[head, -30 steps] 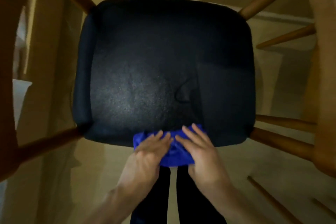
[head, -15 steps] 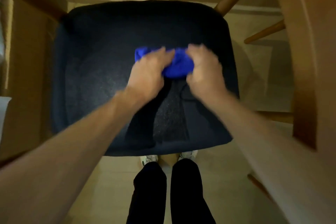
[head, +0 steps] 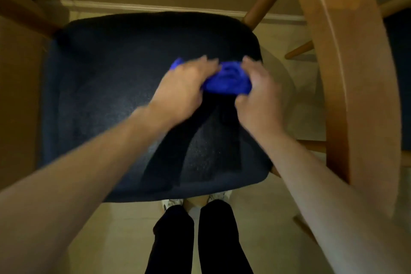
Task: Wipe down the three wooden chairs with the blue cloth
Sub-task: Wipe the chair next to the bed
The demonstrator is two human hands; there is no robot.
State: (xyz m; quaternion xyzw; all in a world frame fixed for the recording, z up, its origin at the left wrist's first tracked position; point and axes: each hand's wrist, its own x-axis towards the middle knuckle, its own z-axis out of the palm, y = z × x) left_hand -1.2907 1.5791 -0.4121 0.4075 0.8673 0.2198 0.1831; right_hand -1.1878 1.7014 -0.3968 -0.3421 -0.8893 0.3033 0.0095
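A bunched blue cloth (head: 229, 79) lies on the dark padded seat (head: 106, 104) of a wooden chair, toward the seat's far right part. My left hand (head: 184, 89) presses on the cloth's left end and covers part of it. My right hand (head: 259, 98) holds its right end. Both arms stretch out over the seat. A wooden leg or post (head: 264, 0) of the chair rises at the far right corner.
A curved wooden rail (head: 353, 87) of another chair arcs down the right side, close to my right forearm. More wooden chair parts stand at the left edge (head: 24, 13). A wall with a skirting board (head: 144, 8) runs behind the seat. My legs (head: 195, 240) stand on the pale floor.
Both hands pushed the cloth from the seat's near edge across to its far part, then shifted it slightly right. The view has tilted and moved too.
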